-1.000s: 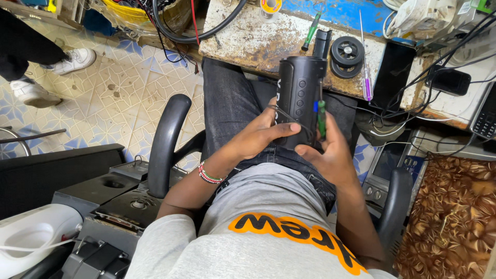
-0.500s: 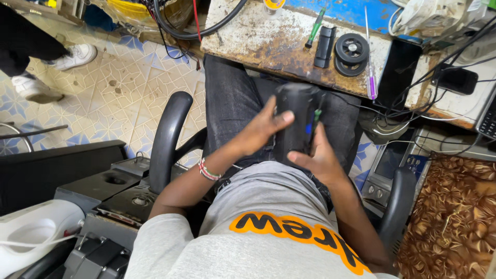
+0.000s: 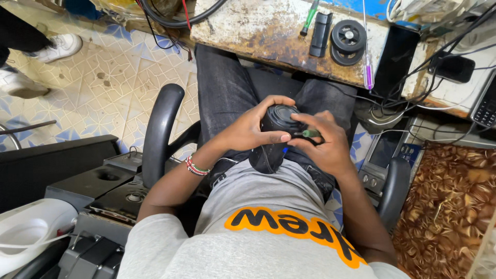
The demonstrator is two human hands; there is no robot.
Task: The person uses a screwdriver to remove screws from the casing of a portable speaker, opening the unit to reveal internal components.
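Upright, the black cylindrical speaker [image 3: 276,135] (round end up) sits gripped by the left hand [image 3: 253,129].

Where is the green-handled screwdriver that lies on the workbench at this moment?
In the head view, the green-handled screwdriver lies at the top centre on the worn workbench, just left of the black oblong part and the round black discs.
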